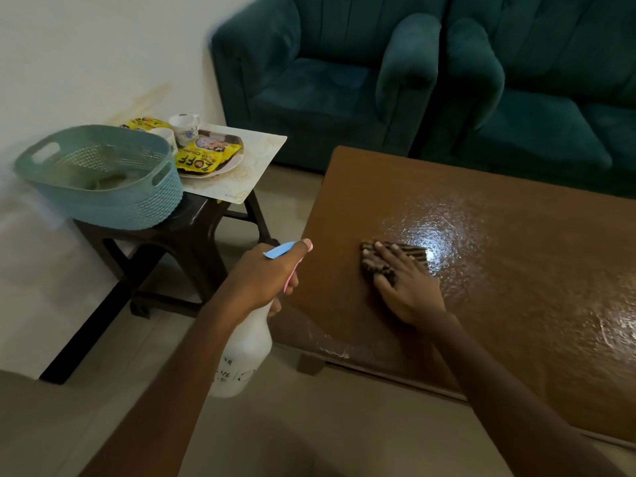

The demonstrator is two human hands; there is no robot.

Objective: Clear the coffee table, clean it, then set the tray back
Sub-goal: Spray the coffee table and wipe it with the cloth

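Two hands worked. What did each hold?
The left hand (272, 273) gripped a bottle (247, 349) just off the table's (516, 287) left edge. The right hand (407, 292) lay flat, fingers straight, pressing a cloth (395, 258) near that edge, beside a wet patch (444, 228).
And the tray (225, 168)?
It sat on a mat (263, 149) on the stool (192, 228), apart from the table. It carried cups (184, 127) and packets (203, 158), with a basket (103, 187) just beside it.
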